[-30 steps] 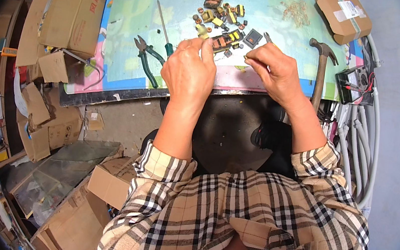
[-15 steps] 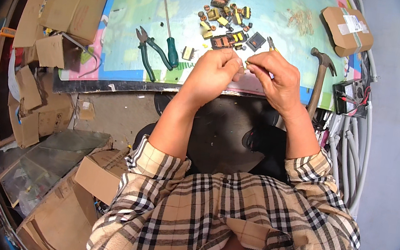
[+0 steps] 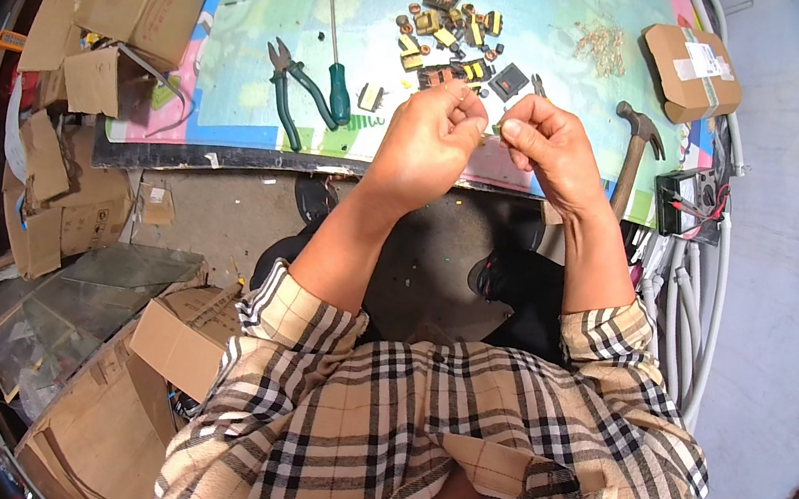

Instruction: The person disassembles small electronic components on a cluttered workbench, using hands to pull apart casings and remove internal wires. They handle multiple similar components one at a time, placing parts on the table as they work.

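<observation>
Close together above the near edge of the table, both my hands have their fingertips pinched. My left hand (image 3: 429,142) is closed, and whatever lies inside its fingers is hidden. Between the thumb and forefinger of my right hand (image 3: 555,154) pokes out a small yellow-green piece (image 3: 497,129). Just beyond the hands lies a pile of small coils and transformers (image 3: 447,39), yellow, black and copper-coloured. One separate yellow-and-black transformer (image 3: 371,96) sits left of my left hand. A flat black square part (image 3: 508,81) and the tips of small pliers (image 3: 539,85) show behind my right hand.
Green-handled cutting pliers (image 3: 289,94) and a green screwdriver (image 3: 339,90) lie at the left; a claw hammer (image 3: 634,154) at the right. Beside it stands a black box with red leads (image 3: 689,200). Farther back are thin copper wire scraps (image 3: 602,48) and a cardboard box (image 3: 691,74).
The whole view has shifted slightly. My hands have come a little nearer to me over the table edge, with a slightly wider gap between their fingertips.
</observation>
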Available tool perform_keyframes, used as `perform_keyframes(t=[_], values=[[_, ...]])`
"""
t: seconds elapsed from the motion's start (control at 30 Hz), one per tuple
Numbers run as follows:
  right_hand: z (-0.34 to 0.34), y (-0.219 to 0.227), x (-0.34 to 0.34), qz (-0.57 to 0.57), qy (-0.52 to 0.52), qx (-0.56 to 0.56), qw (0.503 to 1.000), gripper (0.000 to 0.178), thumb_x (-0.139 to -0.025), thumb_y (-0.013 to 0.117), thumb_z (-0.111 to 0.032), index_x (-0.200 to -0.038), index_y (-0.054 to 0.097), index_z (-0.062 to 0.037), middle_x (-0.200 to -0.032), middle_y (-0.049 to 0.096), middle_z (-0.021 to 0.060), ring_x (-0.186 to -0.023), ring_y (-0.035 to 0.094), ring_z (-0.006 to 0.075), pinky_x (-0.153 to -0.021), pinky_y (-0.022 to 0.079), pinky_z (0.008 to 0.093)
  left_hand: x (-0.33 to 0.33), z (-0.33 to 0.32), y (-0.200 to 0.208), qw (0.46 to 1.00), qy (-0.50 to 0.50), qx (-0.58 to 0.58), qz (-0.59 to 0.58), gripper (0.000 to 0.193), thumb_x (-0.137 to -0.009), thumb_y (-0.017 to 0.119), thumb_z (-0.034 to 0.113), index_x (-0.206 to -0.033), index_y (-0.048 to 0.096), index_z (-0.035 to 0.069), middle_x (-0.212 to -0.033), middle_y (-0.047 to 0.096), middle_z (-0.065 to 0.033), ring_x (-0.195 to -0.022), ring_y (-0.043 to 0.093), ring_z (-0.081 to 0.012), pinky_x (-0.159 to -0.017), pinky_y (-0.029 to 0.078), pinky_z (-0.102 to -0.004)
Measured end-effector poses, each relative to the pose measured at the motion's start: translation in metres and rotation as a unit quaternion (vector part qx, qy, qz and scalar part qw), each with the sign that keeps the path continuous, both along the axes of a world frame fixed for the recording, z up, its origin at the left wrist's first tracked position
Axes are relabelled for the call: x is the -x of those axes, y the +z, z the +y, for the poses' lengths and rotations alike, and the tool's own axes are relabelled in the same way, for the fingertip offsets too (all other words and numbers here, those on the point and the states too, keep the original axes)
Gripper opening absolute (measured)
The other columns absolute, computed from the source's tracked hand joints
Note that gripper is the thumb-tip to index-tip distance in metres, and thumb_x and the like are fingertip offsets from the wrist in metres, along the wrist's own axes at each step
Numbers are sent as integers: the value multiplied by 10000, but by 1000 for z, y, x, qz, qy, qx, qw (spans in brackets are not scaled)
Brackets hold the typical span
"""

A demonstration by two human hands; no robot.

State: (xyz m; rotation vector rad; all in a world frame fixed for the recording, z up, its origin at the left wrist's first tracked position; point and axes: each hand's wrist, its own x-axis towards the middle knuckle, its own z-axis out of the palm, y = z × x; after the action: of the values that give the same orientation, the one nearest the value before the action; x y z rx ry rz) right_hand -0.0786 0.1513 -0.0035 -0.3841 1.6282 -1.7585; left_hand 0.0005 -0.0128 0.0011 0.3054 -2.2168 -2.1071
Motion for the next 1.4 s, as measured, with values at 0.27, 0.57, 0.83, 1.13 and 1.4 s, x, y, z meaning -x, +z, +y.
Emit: perform_keyframes(t=[0.27,0.57,0.83,1.13,1.4], values=[[-1,-13,-2,-116,-59,144,981,101,-885,649,-106,-923,601,-26,-765,588,8,-598,485,59,-543,391,177,1,-2,6,983,-45,-156,-89,28,-868,589,19,-883,591,-5,-722,563,3,-589,440,-42,-520,351,-198],[-11,-11,-4,-60,-64,57,995,170,-883,660,-107,-1014,593,-22,-803,641,39,-700,600,85,-588,458,192,0,13,-1,961,115,228,108,45,-826,624,0,-849,594,-26,-728,625,-112,-626,599,-168,-583,476,-303],[-11,2,-11,198,-59,-112,972,160,-853,680,-106,-943,614,9,-778,645,76,-693,614,104,-608,482,256,1,13,-2,944,110,276,146,55,-797,611,-26,-818,561,-25,-785,632,-181,-719,633,-352,-635,493,-386],[-4,9,-8,469,-38,-184,863,165,-827,666,-103,-947,623,3,-771,619,134,-693,617,280,-631,489,345,0,16,5,912,104,362,165,70,-807,589,-38,-867,555,-24,-836,609,-194,-741,609,-377,-639,492,-416],[1,11,-4,502,-35,-164,849,189,-808,683,-73,-980,629,-17,-796,613,115,-699,616,254,-623,490,333,-1,8,-1,955,62,255,137,73,-836,610,-8,-900,575,-14,-743,588,-101,-639,567,-182,-557,449,-322]])
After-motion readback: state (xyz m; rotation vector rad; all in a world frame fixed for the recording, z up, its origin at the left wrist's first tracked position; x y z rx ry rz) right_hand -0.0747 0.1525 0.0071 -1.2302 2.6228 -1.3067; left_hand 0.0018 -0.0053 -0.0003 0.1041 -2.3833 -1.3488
